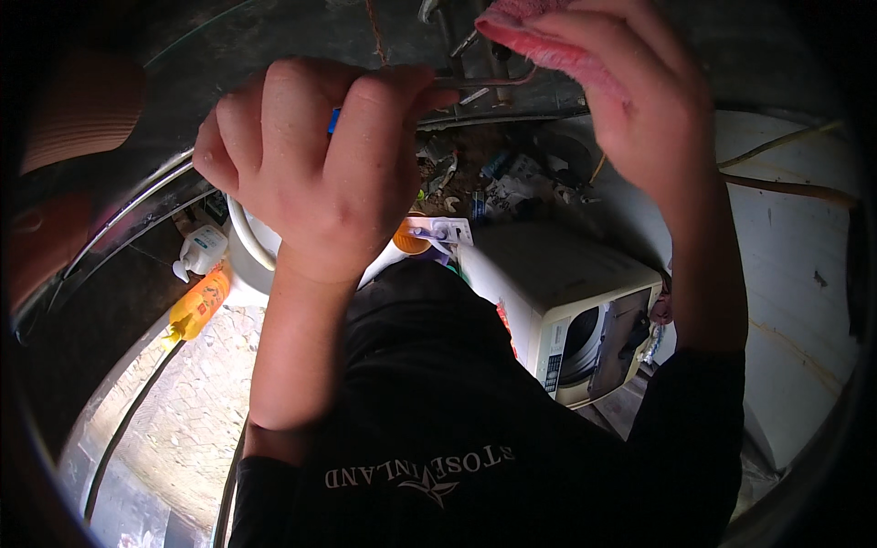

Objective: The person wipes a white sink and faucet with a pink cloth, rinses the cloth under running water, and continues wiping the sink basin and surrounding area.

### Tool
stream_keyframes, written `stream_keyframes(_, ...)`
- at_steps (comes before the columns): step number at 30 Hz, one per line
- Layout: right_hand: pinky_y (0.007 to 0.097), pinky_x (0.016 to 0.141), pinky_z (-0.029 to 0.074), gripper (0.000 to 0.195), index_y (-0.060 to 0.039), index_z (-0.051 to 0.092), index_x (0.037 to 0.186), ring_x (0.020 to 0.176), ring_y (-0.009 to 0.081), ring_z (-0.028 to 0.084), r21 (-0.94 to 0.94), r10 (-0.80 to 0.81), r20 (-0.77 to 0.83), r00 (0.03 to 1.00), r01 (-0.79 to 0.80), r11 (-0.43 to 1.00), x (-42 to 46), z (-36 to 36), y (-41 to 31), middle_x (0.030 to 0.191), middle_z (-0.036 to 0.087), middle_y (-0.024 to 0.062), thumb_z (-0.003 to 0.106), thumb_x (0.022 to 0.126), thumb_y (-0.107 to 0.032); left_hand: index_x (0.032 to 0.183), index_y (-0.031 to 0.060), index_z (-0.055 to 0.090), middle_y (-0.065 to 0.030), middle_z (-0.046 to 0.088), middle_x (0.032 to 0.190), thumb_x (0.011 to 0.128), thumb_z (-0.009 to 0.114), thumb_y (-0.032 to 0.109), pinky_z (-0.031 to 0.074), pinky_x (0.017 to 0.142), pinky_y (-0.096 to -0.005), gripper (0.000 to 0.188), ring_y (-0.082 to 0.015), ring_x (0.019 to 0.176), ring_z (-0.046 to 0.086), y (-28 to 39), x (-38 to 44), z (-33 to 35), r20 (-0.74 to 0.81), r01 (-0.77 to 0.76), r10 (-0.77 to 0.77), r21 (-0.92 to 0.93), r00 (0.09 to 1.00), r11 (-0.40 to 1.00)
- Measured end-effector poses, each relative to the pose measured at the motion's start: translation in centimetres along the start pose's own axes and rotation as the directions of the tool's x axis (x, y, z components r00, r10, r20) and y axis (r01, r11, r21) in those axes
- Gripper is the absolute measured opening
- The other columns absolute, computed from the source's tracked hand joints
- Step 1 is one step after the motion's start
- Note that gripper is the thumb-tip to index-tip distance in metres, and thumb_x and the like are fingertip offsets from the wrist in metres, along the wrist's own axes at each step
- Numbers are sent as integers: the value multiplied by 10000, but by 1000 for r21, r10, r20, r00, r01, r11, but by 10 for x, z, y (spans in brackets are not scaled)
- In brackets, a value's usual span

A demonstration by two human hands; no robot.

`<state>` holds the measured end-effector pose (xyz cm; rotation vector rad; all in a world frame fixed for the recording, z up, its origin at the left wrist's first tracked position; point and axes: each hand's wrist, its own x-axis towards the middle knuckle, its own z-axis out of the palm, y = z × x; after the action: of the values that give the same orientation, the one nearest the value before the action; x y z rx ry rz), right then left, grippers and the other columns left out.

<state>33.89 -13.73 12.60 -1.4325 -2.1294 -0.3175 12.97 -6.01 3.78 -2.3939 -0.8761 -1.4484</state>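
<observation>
My left hand (322,157) is raised in front of me, its fingers curled around a thin metal rod (476,83). The rod's bent end reaches right, close beneath a pink cloth (548,41). My right hand (644,103) grips that cloth at the top of the view; its fingertips are partly hidden. Whether the cloth touches the rod is unclear. A small blue piece (334,120) shows between my left fingers; what it belongs to cannot be told. Behind the hands, several slim metal items (466,44) hang or lean against a dark surface.
A washing machine (562,288) stands at the lower right. To the left are an orange bottle (202,301) and a white pump bottle (205,248). Litter (514,181) lies behind an orange cup (411,236). Cords or hoses (788,185) run along the pale right-hand surface.
</observation>
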Motion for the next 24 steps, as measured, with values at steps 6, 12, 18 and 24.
stream_keyframes(6, 359, 743, 557, 243, -6, 735, 977, 844, 239, 689, 2, 68, 40, 997, -68, 998, -3, -2, 9, 926, 677, 84, 816, 749, 28, 907, 317, 766, 91, 556, 812, 777, 859, 448, 309, 806, -321, 207, -156, 784, 497, -1, 1, 0, 6, -8, 8, 21, 1000, 1000)
stream_keyframes(12, 319, 771, 591, 187, 13, 716, 973, 904, 233, 724, 310, 339, 134, 931, -365, 878, -11, 0, -5, 971, 669, 105, 786, 803, 53, 906, 319, 765, 87, 555, 817, 774, 860, 451, 311, 811, -322, 210, -157, 794, 502, -1, 1, -1, 16, -4, 4, 17, 1000, 1000)
stream_keyframes(18, 317, 874, 569, 322, -8, 751, 1075, 1003, 235, 691, 90, 10, 192, 981, -27, 996, -12, -7, 2, 1142, 678, 112, 741, 772, 98, 898, 311, 764, 82, 562, 829, 770, 863, 443, 314, 812, -323, 208, -162, 793, 504, 0, 2, -3, 20, -5, 5, 3, 1000, 1000)
stream_keyframes(24, 321, 893, 573, 334, -18, 739, 1133, 1058, 236, 680, -51, 7, 255, 967, 6, 999, -9, -12, 10, 1189, 671, 113, 702, 821, 95, 901, 311, 768, 81, 561, 815, 766, 863, 434, 309, 804, -319, 206, -164, 788, 499, 0, 2, -3, 41, -4, 4, 3, 999, 1000)
